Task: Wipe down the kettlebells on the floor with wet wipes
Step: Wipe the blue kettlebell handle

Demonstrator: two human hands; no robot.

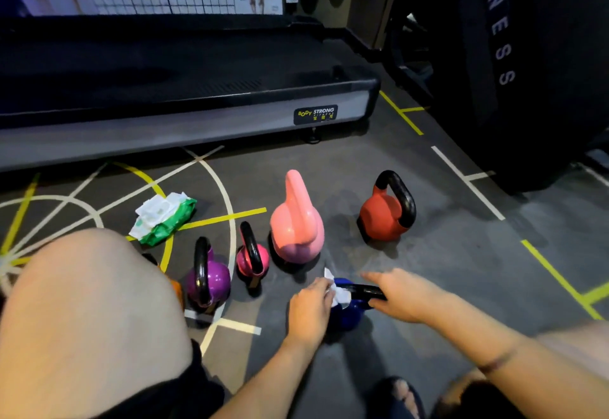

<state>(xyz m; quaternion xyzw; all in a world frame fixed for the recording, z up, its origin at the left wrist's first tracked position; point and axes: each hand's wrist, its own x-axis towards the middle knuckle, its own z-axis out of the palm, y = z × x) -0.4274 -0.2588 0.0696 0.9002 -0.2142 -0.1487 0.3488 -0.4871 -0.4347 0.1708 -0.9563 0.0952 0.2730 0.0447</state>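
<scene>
A blue kettlebell with a black handle stands on the floor just in front of me. My left hand holds a white wet wipe against the left end of that handle. My right hand grips the handle's right end, index finger stretched out. Behind them stand a light pink kettlebell, a small magenta kettlebell, a purple kettlebell and a red kettlebell. An orange kettlebell is mostly hidden behind my left knee.
A green pack of wet wipes lies open on the floor at the left. A black treadmill deck runs across the back. A large black tyre stands at the right. My left knee fills the lower left.
</scene>
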